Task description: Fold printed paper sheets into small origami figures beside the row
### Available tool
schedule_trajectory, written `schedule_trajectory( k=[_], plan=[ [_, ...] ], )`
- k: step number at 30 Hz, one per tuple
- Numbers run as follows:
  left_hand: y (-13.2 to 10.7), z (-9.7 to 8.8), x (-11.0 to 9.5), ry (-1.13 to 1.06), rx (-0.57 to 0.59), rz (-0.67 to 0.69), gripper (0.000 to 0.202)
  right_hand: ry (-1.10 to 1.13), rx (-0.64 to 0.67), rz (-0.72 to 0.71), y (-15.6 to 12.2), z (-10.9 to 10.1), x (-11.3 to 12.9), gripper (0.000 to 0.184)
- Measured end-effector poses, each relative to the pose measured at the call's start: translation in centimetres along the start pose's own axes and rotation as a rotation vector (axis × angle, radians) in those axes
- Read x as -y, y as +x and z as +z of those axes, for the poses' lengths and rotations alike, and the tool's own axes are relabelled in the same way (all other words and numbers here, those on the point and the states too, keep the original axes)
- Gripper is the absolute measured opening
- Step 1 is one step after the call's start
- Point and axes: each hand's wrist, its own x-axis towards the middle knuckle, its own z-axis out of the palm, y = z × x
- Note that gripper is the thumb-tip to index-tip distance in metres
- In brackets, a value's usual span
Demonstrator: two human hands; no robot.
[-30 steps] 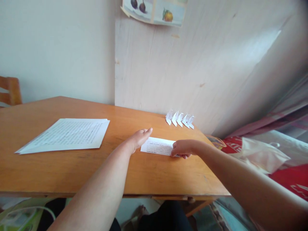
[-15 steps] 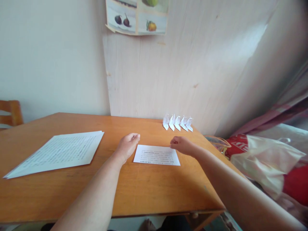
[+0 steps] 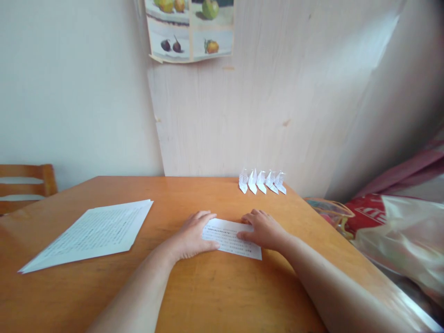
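A small rectangular printed sheet of paper (image 3: 227, 237) lies on the wooden table between my hands, slightly slanted. Around its left end, my left hand (image 3: 196, 236) has the thumb at the near edge and the fingers at the far edge. My right hand (image 3: 263, 230) grips the right part, its thumb on top of the print and its fingers curled past the far edge. Both hands partly cover the sheet, and the fingers' undersides are hidden. Beyond them, several folded white paper pieces (image 3: 261, 181) stand in a row near the table's back edge.
A stack of larger printed sheets (image 3: 93, 231) lies on the left of the table (image 3: 194, 296). A wooden chair (image 3: 48, 179) stands at the far left. Red and white bags (image 3: 409, 226) sit beyond the right edge. Fruit pictures (image 3: 190, 32) hang on the wall behind.
Both hands have gone from loosely closed to spread around the sheet, taking hold of its ends. The sheet has turned a little clockwise. The camera view has tilted up slightly.
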Motion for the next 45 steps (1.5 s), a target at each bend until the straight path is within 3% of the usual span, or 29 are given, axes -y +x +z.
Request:
schedule_trajectory(
  k=[5, 12, 17, 20, 23, 26, 29, 32, 36, 40, 42, 45],
  plan=[
    [-0.2, -0.1, -0.2, 0.025, 0.019, 0.002, 0.088, 0.111, -0.008, 0.066, 0.5, 0.2, -0.1, 0.056],
    [-0.2, 0.0, 0.0, 0.004, 0.014, 0.021, 0.09, 0.476, 0.038, 0.171, 0.7, 0.2, 0.2, 0.037],
    [-0.1, 0.3, 0.4, 0.017, -0.008, 0.033, 0.092, 0.745, 0.045, 0.249, 0.4, 0.2, 0.2, 0.045],
    [-0.2, 0.5, 0.4, 0.048, -0.079, 0.082, 0.093, 0.859, 0.021, 0.182, 0.1, 0.1, 0.1, 0.049],
    [-0.4, 0.6, -0.5, 0.038, -0.149, 0.129, 0.091, 0.972, -0.024, 0.034, -0.3, -0.2, 0.5, 0.049],
    [-0.6, 0.9, -1.8, -0.038, -0.148, 0.137, 0.092, 1.066, -0.03, -0.133, -0.8, -0.3, 1.5, 0.049],
    [-0.5, 1.2, -2.6, -0.1, -0.144, 0.166, 0.088, 1.103, -0.037, -0.27, -1.3, 0.0, 2.5, 0.048],
    [-0.4, 1.4, -2.7, -0.14, -0.137, 0.236, 0.06, 1.113, -0.024, -0.323, -1.8, 0.0, 3.3, 0.048],
    [-0.2, 1.3, -2.4, -0.136, -0.15, 0.28, 0.026, 1.092, 0.029, -0.252, -2.3, -1.0, 3.6, 0.053],
    [-0.2, 0.9, -2.6, -0.187, -0.247, 0.317, 0.018, 1.037, 0.096, -0.137, -2.3, -2.2, 3.1, 0.061],
    [-0.3, 0.6, -2.9, -0.225, -0.319, 0.326, 0.016, 0.959, 0.057, -0.106, -2.0, -2.2, 2.6, 0.061],
    [-0.4, 0.3, -3.0, -0.277, -0.424, 0.322, 0.013, 0.79, -0.077, -0.099, -1.2, -1.6, 1.7, 0.044]
  ],
)
